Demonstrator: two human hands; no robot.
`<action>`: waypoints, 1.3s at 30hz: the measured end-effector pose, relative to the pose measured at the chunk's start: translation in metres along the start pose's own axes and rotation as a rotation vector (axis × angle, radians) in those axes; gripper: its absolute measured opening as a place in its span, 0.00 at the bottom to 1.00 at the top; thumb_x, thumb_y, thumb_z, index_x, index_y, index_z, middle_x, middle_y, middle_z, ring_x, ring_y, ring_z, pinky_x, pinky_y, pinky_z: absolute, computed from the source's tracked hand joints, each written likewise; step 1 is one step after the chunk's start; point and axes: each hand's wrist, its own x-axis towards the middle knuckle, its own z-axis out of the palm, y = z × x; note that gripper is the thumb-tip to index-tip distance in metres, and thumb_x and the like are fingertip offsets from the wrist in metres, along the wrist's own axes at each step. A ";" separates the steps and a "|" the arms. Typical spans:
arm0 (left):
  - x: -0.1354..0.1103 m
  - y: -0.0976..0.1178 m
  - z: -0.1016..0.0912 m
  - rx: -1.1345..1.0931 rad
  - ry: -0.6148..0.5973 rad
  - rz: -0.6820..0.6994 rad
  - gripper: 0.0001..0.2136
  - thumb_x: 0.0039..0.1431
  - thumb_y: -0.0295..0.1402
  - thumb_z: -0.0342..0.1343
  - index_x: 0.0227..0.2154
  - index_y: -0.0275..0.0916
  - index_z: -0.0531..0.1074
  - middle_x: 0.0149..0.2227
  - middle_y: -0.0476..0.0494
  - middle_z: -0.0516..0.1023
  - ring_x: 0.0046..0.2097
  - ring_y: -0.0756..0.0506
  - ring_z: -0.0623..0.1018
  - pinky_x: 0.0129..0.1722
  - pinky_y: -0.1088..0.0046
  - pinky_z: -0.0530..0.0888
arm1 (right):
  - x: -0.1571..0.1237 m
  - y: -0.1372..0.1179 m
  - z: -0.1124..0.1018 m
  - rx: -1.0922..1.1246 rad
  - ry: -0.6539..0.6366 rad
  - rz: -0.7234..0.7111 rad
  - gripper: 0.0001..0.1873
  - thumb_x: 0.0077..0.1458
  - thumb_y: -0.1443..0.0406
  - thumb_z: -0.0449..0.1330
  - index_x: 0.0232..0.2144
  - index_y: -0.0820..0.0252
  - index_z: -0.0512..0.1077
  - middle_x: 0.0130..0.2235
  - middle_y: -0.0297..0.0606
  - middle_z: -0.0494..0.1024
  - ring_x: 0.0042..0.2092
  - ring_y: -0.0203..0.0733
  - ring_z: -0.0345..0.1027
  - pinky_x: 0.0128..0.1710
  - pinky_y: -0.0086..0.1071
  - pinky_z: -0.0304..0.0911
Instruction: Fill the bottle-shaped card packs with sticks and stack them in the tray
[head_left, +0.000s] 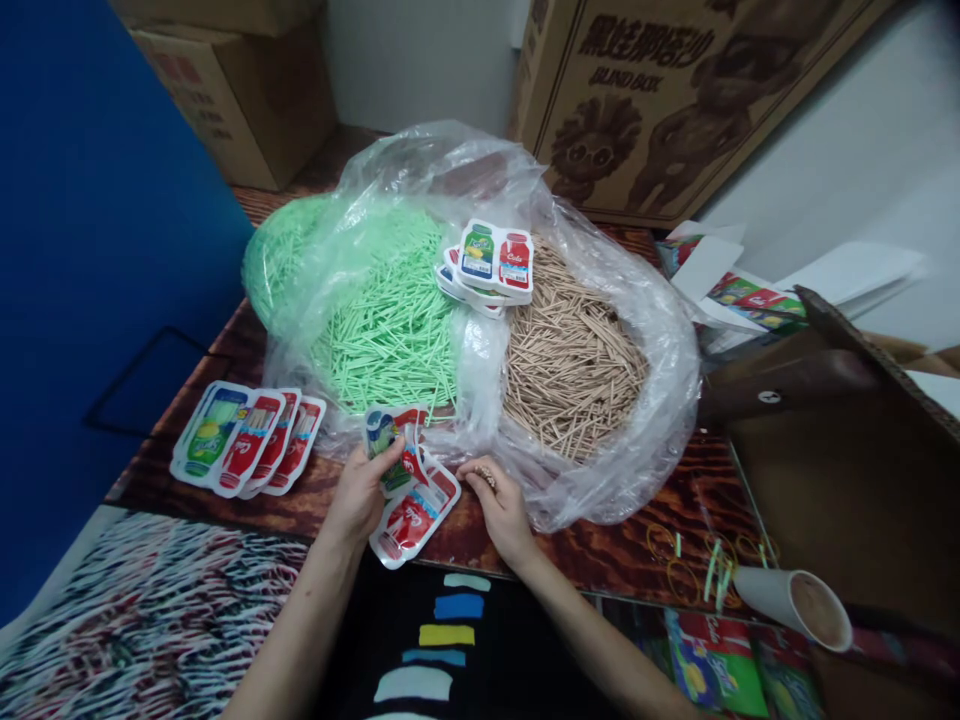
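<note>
My left hand [361, 492] is closed on a bottle-shaped plastic packet [409, 495] printed green and red, held at the table's near edge. My right hand [499, 505] is pinched on a few tan sticks [486, 474] just right of that packet. Behind both hands lies a clear plastic bag [645, 400] holding a heap of green sticks [390, 320] on the left and a heap of tan sticks [570, 365] on the right. A stack of the same packets [491, 262] rests on top of the heaps.
Several filled packets [247, 440] lie fanned on the wooden table [600, 545] at the left. Rubber bands [679, 565] and a tipped paper cup [799, 605] lie at the right. Cardboard boxes [660, 90] stand behind, a brown carton [847, 440] at right, a blue panel [97, 220] at left.
</note>
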 end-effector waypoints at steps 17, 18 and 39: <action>-0.005 0.005 -0.002 0.014 0.059 -0.055 0.14 0.36 0.33 0.71 0.28 0.36 0.75 0.25 0.49 0.81 0.25 0.48 0.79 0.29 0.74 0.76 | 0.045 -0.049 -0.074 -0.124 0.044 -0.014 0.14 0.58 0.58 0.56 0.41 0.58 0.74 0.29 0.36 0.77 0.30 0.38 0.69 0.35 0.33 0.65; -0.005 0.005 -0.002 0.013 0.052 -0.058 0.14 0.35 0.33 0.71 0.28 0.35 0.76 0.25 0.49 0.81 0.26 0.48 0.79 0.29 0.74 0.77 | 0.052 -0.045 -0.082 -0.191 0.060 -0.020 0.14 0.57 0.58 0.56 0.42 0.58 0.75 0.29 0.36 0.78 0.30 0.39 0.70 0.35 0.34 0.66; -0.004 -0.002 0.000 0.110 0.051 0.005 0.14 0.33 0.32 0.71 0.26 0.36 0.75 0.25 0.51 0.79 0.26 0.50 0.77 0.29 0.76 0.75 | 0.052 -0.051 -0.069 -0.081 -0.104 -0.104 0.11 0.59 0.59 0.56 0.38 0.56 0.77 0.39 0.38 0.81 0.42 0.44 0.74 0.46 0.39 0.66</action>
